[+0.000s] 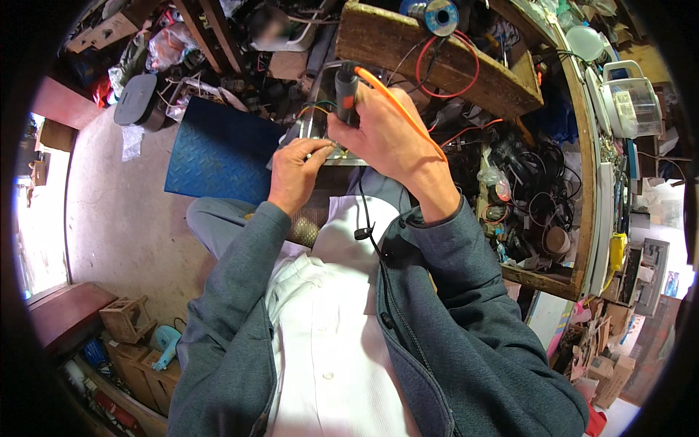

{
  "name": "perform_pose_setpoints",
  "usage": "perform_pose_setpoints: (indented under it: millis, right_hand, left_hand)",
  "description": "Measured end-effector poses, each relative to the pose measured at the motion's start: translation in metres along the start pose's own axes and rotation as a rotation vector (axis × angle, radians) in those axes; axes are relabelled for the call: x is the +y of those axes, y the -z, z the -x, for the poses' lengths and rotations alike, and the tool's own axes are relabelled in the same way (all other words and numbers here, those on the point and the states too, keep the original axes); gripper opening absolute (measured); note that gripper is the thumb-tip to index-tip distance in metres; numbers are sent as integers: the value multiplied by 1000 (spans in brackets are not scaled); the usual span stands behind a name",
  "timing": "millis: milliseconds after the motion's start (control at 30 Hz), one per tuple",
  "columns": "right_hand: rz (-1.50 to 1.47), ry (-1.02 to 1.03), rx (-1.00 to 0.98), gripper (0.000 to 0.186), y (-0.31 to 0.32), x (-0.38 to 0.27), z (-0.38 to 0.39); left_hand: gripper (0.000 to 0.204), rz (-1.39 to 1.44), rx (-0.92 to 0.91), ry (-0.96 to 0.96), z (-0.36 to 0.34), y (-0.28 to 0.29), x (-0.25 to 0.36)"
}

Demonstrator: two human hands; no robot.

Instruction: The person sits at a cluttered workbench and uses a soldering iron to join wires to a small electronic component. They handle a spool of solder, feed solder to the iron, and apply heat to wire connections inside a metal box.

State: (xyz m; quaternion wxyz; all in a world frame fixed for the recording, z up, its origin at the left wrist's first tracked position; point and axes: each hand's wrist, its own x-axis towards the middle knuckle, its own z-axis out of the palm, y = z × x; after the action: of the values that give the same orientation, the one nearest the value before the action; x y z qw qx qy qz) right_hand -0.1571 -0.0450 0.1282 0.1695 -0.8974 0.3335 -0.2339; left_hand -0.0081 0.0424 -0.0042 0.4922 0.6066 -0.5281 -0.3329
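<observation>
— What are your hands doing?
— Your left hand pinches the metal piece at its near edge. Just past it, your right hand is closed around the soldering iron, which stands upright with its tip down on the metal.

left hand: fingers curled | right hand: fingers clenched, raised
</observation>
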Motion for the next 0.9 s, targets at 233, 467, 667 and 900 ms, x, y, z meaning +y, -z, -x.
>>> perform_pose_setpoints:
  millis: [233,467,667,900]
  right_hand:
    - [1,-6,-23,27,3,-4,-1]
    - [-20,-34,-43,26,2,-6,-1]
    - [-18,-33,-36,26,0,-6,-1]
    - [-5,-30,-20,26,-3,-4,-1]
  left_hand:
    - [15,-53,-9,-18,-1,1,-1]
    - [15,-59,-6,-20,-1,-1,-2]
    - [15,-59,13,-36,-1,-2,-5]
    - [15,-90,0,-31,-1,-1,-3]
